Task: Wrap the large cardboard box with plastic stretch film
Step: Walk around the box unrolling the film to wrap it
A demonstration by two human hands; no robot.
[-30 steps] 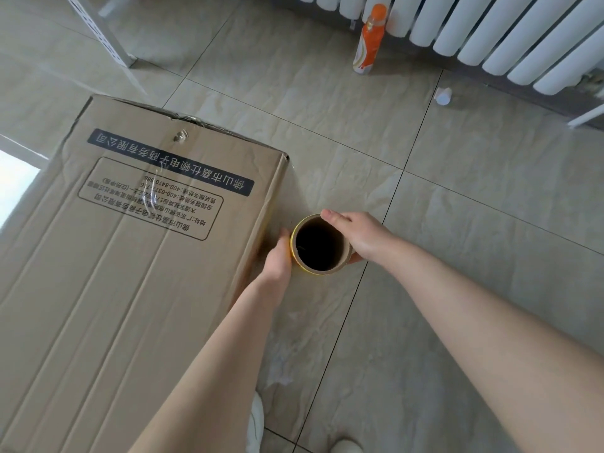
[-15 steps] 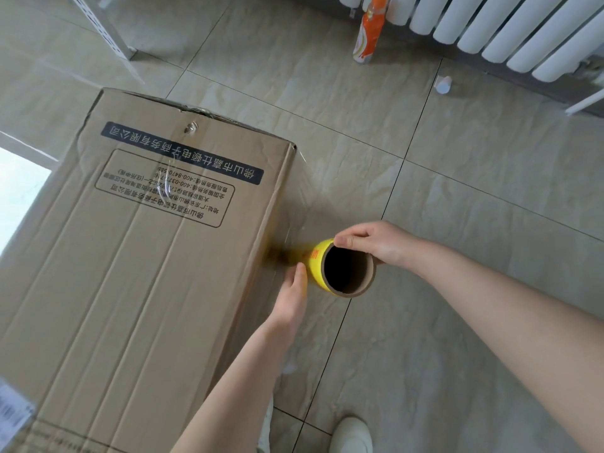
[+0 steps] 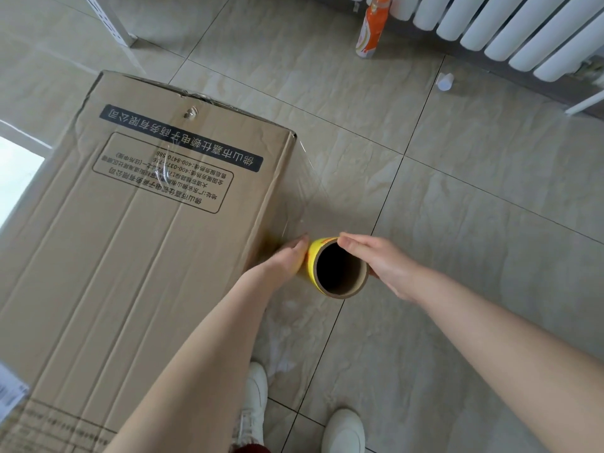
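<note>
From my remote seat, the head camera looks down on a floor [image 3: 474,223] of large beige glossy tiles with thin dark grout lines. The cardboard box [image 3: 130,240] lies on it and fills the view from 7 to 10 o'clock. Its printed top panel faces up and its far right corner is towards 11 o'clock. A white label [image 3: 9,397] sits at its near left edge.

Just right of the box's long side, near the middle of the view, the roll of stretch film [image 3: 315,256] is held off the floor with its open core facing me. My right hand [image 3: 379,263] grips it from 3 o'clock, fingers curled over the top of the rim and thumb below. My left hand [image 3: 287,259] lies against its yellow side from 9 o'clock, between roll and box, with fingers straight. I cannot see that thumb. So the two hands are close together with the roll between them.

A clear sheet of film [image 3: 307,191] stretches from the box's far right corner down to the roll.

A white radiator [image 3: 523,27] runs along the wall at 1 to 2 o'clock. An orange bottle [image 3: 371,31] stands in front of it at 12 to 1, and a small white cap [image 3: 445,81] lies on the tiles near 2. A white metal frame leg [image 3: 108,21] stands at 11. My white shoes [image 3: 343,429] show at 6.
</note>
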